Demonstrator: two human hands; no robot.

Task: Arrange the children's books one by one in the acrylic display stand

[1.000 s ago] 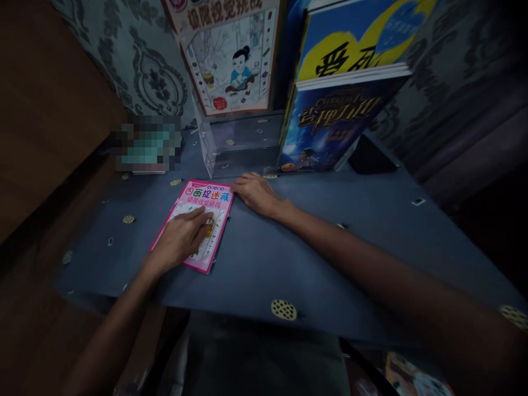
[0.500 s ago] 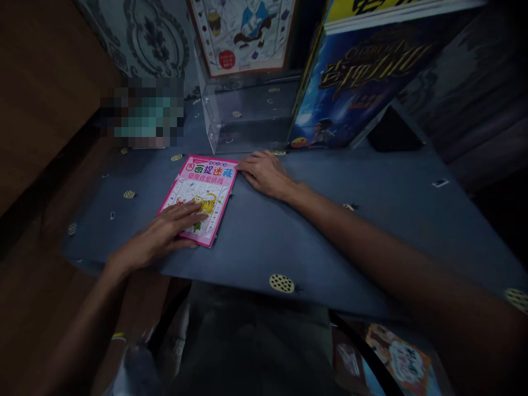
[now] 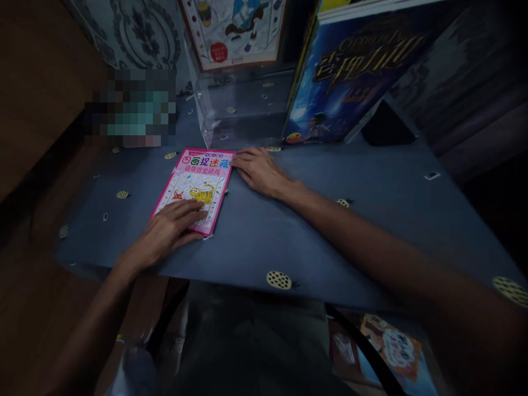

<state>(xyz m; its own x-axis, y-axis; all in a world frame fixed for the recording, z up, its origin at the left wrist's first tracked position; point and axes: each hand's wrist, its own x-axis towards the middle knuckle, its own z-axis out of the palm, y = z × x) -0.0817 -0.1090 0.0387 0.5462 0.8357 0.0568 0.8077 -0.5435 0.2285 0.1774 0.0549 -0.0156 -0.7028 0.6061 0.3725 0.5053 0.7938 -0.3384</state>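
Note:
A pink-bordered picture book [image 3: 202, 170] with a yellow striped cat on its cover lies shut on the cloth-covered table [image 3: 247, 242], slightly turned. My left hand [image 3: 173, 224] lies flat over the lower part of the cover, its fingers stretched out and the thumb by the bottom edge. At the upper right corner of the book, my right hand [image 3: 262, 171] rests palm down, fingertips touching that corner. Its fingers are extended and lightly bent, not closed round anything. Part of the cover's lower left is hidden under my left hand.
Behind the book stands a clear acrylic rack [image 3: 243, 124] holding another picture book [image 3: 239, 33]. Beside it, a tall blue book [image 3: 330, 82] leans upright on a stand. A blurred-out object [image 3: 134, 113] sits back left. Below the table edge lies an orange-and-blue book [image 3: 396, 346].
The pink book has slid slightly away from the table's front edge. My right fingertips now overlap its upper right corner a little more. The whole view has shifted slightly.

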